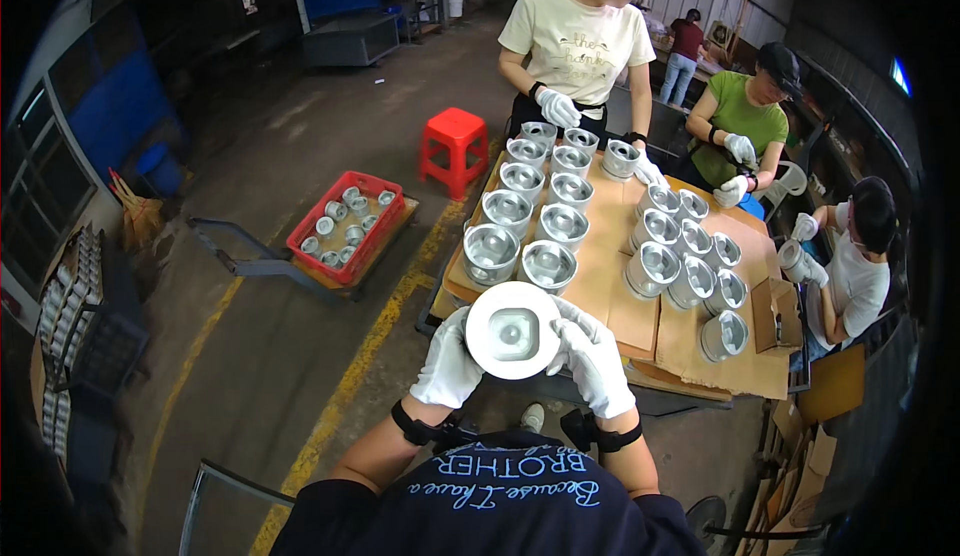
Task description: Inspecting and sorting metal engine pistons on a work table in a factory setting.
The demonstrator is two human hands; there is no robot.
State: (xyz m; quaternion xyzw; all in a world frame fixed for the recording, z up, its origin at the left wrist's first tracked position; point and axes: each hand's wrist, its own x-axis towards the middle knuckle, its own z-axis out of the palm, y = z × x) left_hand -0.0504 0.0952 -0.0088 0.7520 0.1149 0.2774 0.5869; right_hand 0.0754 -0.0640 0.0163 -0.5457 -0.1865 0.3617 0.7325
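Through the head view I can see the worker's gloved left hand (446, 364) and right hand (594, 356) clasping one pale, round metal piece (514, 335) between them, one on each side of its rim. It's held up before the chest, by the table's near end, its recessed face toward the wearer. Two columns of shinier metal cups (490, 252) stand beyond on the table's cardboard covering (602, 274), with a looser cluster to the right, near a small carton (778, 318). Across from us stands a person in a cream shirt (577, 44). Off left, a red crate (318, 265) holds smaller cups, near a red stool (453, 138).
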